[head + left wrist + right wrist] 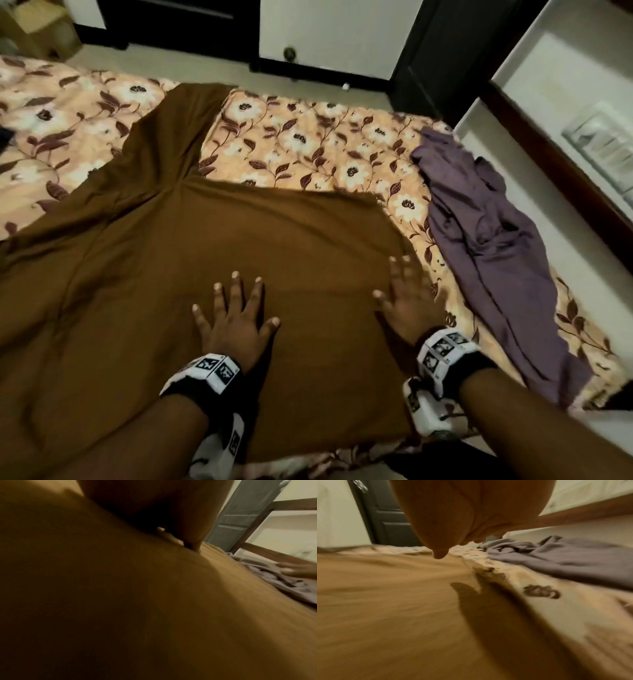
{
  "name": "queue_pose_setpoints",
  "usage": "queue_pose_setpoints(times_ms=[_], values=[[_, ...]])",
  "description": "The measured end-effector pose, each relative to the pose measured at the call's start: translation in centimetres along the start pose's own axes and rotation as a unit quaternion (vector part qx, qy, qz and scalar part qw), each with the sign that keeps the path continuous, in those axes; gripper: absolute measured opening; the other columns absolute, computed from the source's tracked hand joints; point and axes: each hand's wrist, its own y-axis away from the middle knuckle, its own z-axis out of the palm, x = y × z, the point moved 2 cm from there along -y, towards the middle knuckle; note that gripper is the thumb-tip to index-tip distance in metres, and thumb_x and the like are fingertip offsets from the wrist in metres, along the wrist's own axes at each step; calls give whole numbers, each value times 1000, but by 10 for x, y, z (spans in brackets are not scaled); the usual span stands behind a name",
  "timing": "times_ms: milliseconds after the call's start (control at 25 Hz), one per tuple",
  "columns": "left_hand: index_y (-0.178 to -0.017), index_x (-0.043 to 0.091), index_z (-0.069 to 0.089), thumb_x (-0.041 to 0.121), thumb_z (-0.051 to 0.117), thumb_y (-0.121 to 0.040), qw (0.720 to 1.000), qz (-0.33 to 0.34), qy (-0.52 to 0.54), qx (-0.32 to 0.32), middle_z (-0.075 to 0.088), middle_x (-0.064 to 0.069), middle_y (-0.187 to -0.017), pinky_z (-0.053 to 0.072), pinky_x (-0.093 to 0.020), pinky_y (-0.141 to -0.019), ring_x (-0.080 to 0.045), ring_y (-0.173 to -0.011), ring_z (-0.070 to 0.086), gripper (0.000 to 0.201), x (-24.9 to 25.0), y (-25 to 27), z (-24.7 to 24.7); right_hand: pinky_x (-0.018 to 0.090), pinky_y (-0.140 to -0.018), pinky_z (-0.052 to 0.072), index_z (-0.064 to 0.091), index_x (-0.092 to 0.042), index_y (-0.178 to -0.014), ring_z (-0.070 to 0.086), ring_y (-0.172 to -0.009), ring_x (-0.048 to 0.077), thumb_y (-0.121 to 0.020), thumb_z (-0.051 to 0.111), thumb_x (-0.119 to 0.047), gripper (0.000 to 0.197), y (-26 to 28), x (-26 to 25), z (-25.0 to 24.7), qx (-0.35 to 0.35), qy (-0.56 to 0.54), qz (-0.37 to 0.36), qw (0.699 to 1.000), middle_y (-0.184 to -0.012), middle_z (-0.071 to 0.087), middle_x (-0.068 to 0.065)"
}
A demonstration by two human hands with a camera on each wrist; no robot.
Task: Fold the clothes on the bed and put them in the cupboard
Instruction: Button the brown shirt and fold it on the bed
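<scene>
My left hand (236,322) lay flat, fingers spread, on the brown garment (205,274); my right hand (407,301), fingers straight, pressed its right edge beside the purple garment (486,246).

Landmark: spread garment (212,260). We see it flat on bed (308,137), filling near-left part. Our left hand (233,325) flat on its near middle; our right hand (407,301) flat by its right edge. One sleeve (178,130) runs out beyond it, toward far side. Crumpled garment (486,246) lies right of it, apart, bare bedcover between. Door (442,51) beyond its far right corner. Wall ledge (548,161) farther right, past crumpled garment.
</scene>
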Motion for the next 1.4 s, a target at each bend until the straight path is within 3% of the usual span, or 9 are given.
queue_pose_setpoints(times_ms=[160,440,600,680,880,1040,1120,1280,1400], values=[[-151,44,17,61,27,-93,995,83,-56,-14,8,7,-162,13,-67,-110,-31,-147,20,61,-14,90,40,57,-111,-13,-17,-50,-144,-16,-146,21,-74,-10,-79,75,132,-112,78,-126,-74,-179,973,-150,-27,-19],[-145,56,-15,92,-2,-65,984,-173,-8,33,-10,10,-163,-5,-65,-110,-27,-149,-7,89,-147,181,18,63,-112,4,-20,-43,-146,-10,-146,31,-62,-5,-83,94,133,44,61,-64,-71,201,975,-159,-20,-7],[-149,51,13,81,-3,-83,999,14,-35,-1,-2,12,-161,-4,-64,-109,-31,-149,7,75,-64,165,37,58,-114,-5,-14,-46,-146,-12,-147,25,-74,0,-78,80,151,-62,64,-92,-51,-70,992,-159,-18,-11],[-147,55,0,78,-8,-80,1000,14,-27,-3,-15,20,-157,-5,-65,-110,-23,-151,-2,71,-74,158,38,58,-113,-6,-18,-53,-142,-13,-147,22,-68,-1,-84,82,159,-74,75,-122,-34,-115,985,-157,-21,-16],[-151,46,2,72,14,-90,956,-280,11,88,-9,5,-163,-9,-70,-108,-37,-147,-11,67,-175,153,-21,60,-114,3,-5,-38,-151,-4,-146,35,-38,-16,-98,129,129,38,52,-86,-29,198,976,-161,-9,2],[-152,45,9,61,26,-97,997,21,-63,45,-7,10,-163,-11,-62,-111,-26,-149,-12,60,-100,70,-32,57,-115,1,-3,-45,-149,-8,-147,25,-71,-4,-82,86,103,-120,36,-92,5,-106,990,-160,-10,-9],[-150,50,3,68,23,-94,997,31,-74,-3,-10,13,-162,-11,-62,-113,-24,-149,-13,63,-116,38,-42,58,-113,-4,-10,-57,-142,-12,-147,19,-68,-1,-88,81,84,-172,44,-120,11,-234,965,-157,-17,-18],[-151,47,-4,78,13,-86,983,-97,-157,23,-13,12,-162,-25,-61,-106,-21,-150,-11,74,-210,13,-93,60,-114,1,-21,-61,-135,-15,-146,23,-57,-8,-93,85,-12,-44,38,-111,10,-33,993,-154,-29,-14],[-151,45,12,72,18,-91,988,-39,-120,90,3,11,-163,-15,-55,-112,-25,-150,-3,66,-168,-34,-124,57,-117,1,-25,-51,-138,-12,-146,29,-53,-21,-91,94,-45,-19,-4,-76,53,23,995,-152,-31,-8]])
